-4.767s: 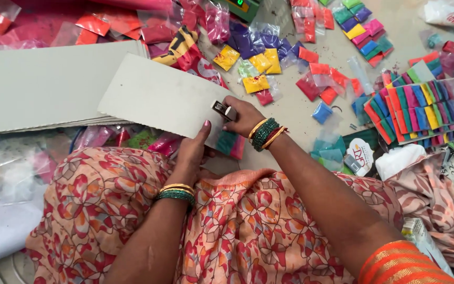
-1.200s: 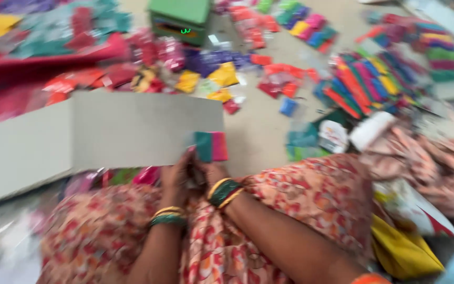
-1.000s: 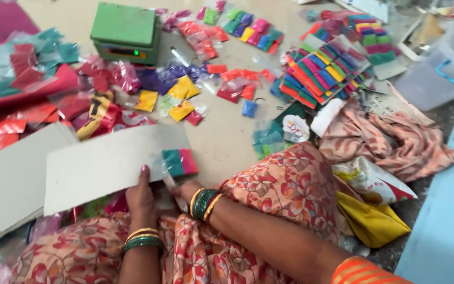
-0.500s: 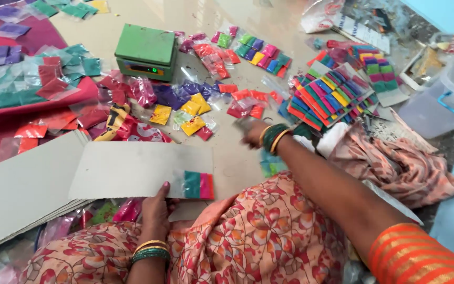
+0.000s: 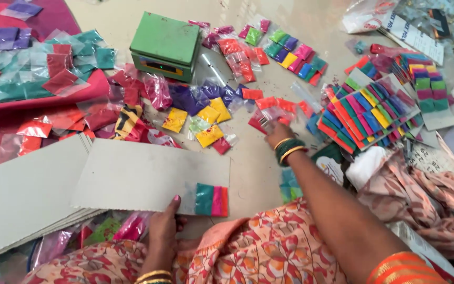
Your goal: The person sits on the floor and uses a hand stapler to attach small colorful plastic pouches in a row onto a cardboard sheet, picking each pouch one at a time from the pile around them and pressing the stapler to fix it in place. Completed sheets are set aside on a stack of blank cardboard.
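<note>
A glossy beige tiled floor [image 5: 258,168] lies strewn with small crinkly clear plastic packets of coloured powder, with a boxy green weighing scale [image 5: 165,46] farther off. The left hand [image 5: 163,227] pins the near edge of a flat grey cardboard sheet [image 5: 148,176], thumb on top (teal, pink and orange packets [image 5: 211,200] sit just beside it). The right hand [image 5: 277,134], well apart from the sheet, closes its fingers on a red packet [image 5: 261,122] among the loose ones.

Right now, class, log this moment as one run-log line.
left hand: holds grey card sheet | right hand: reaching among red powder packets | card: teal-pink-orange packets attached
</note>
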